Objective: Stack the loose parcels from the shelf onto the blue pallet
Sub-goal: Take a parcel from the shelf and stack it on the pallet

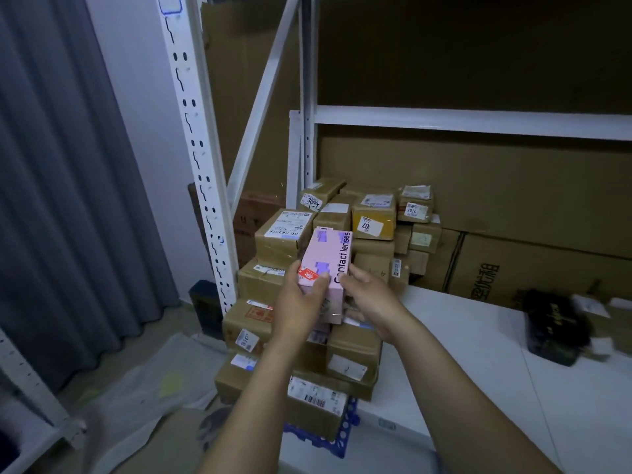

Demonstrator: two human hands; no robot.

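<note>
Left hand [301,302] grasps the pink box [326,268] at its near end, thumb on the top face by the red sticker, fingers curled round the left edge; right hand [372,299] has its thumb against the box's right side, with the fingers going under and partly hidden, so cannot tell if it truly grips. Box is marked "Contact lenses", tilted, long end pointing to 12 o'clock, held in the air just below frame centre, over the parcel stack [284,241]. The stack is brown taped cartons with white labels, several layers, and sits on the blue pallet [337,436] at 6 o'clock; only the pallet's corner shows under the lowest carton. A yellow parcel [374,222] sits in the top layer at 12 o'clock from the box. White shelf board [478,336] runs out to 4 o'clock, with a blurred black box [554,330] on it and big flat cartons [513,268] standing behind at 3 o'clock. White perforated post [198,148] at 10 o'clock, grey curtain [68,200] at 9 o'clock
</note>
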